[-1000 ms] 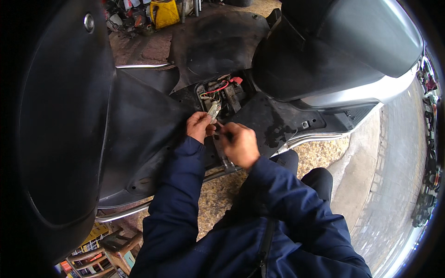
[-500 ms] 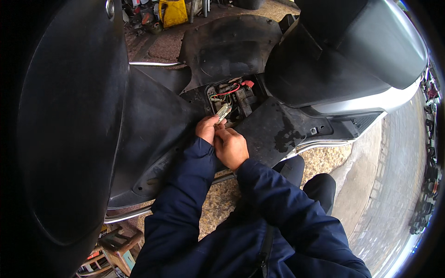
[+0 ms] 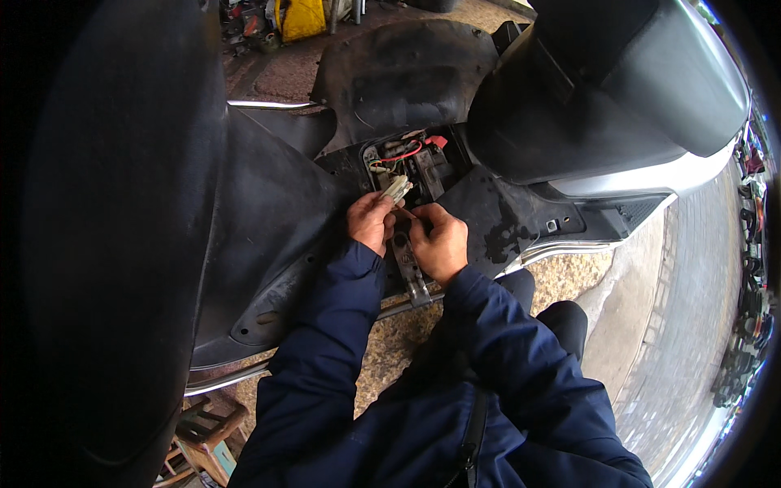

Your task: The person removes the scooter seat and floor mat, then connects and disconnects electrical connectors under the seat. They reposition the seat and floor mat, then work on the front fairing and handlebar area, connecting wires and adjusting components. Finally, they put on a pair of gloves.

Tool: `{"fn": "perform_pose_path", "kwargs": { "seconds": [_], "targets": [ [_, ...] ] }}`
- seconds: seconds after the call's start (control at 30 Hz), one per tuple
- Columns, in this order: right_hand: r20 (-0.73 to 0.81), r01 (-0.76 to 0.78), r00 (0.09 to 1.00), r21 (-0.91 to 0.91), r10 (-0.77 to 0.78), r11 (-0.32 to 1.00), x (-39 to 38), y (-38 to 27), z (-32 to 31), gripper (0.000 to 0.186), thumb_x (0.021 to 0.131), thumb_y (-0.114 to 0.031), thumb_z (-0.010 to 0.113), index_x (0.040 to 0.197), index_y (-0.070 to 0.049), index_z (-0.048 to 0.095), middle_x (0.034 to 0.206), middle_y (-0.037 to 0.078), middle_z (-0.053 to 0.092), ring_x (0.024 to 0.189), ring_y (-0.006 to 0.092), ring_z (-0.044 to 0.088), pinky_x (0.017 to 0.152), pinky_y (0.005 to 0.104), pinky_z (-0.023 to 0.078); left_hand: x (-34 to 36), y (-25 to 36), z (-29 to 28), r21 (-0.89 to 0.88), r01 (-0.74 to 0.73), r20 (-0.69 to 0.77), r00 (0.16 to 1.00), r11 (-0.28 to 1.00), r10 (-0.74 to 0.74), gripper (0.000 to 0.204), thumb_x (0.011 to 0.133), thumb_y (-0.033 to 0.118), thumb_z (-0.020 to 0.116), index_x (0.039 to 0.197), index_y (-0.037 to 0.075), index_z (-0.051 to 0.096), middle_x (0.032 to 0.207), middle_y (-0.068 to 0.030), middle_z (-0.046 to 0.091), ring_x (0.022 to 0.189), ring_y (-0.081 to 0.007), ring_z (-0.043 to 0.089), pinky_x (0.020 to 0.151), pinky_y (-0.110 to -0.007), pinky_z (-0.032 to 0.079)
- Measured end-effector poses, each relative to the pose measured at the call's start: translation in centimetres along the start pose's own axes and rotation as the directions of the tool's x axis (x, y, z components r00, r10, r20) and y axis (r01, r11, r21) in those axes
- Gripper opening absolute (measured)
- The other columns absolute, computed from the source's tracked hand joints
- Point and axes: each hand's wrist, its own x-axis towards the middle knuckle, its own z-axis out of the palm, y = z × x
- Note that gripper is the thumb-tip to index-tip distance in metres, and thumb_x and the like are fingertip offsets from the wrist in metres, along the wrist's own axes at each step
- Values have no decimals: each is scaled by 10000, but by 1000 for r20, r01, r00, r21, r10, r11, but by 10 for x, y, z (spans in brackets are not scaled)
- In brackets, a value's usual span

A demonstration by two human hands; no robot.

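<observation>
My left hand (image 3: 371,221) is closed around a pale, grimy piece (image 3: 397,189) that looks like a wiring connector. Just to its right, my right hand (image 3: 439,241) is pinched shut on a thin reddish-brown strand (image 3: 405,214), like a wire, reaching toward the left fingers. Whether the strand joins the pale piece is hidden. Both hands are at the near edge of an opening in a scooter's black floorboard (image 3: 472,213). Inside lie a red wire (image 3: 404,154), a red terminal cover (image 3: 437,141) and a dark boxy part (image 3: 429,173). Below the hands shows a metal bracket (image 3: 408,264).
A loose black panel (image 3: 403,77) stands raised behind the opening. The scooter's front shield (image 3: 122,220) rises at left, its seat (image 3: 618,89) at right. A yellow object (image 3: 303,19) lies at the back, a wooden stool (image 3: 210,431) at lower left.
My right hand has moved to the right, away from my left, uncovering the thin strand and the metal bracket. My left hand, still holding the pale piece, has shifted slightly.
</observation>
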Motion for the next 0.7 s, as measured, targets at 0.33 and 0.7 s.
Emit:
{"fn": "perform_pose_path", "kwargs": {
  "seconds": [0.33,0.7],
  "targets": [
    [32,122,993,-178,-118,976,4,-4,-7,61,758,-44,636,802,-16,604,713,197,643,673,388,647,597,427,520,2,-11,-5,158,-117,107,989,981,101,239,914,18,535,1136,7,623,938,-58,704,556,-23,446,456,-173,336],
    [103,136,988,-209,-116,968,5,-1,-2,125,806,-122,582,892,-35,610,831,217,647,753,423,635,669,494,515,6,-25,-1,341,-319,66,947,884,316,161,908,-13,567,1056,-19,631,789,-13,653,592,-34,507,501,-206,399]
  ]
}}
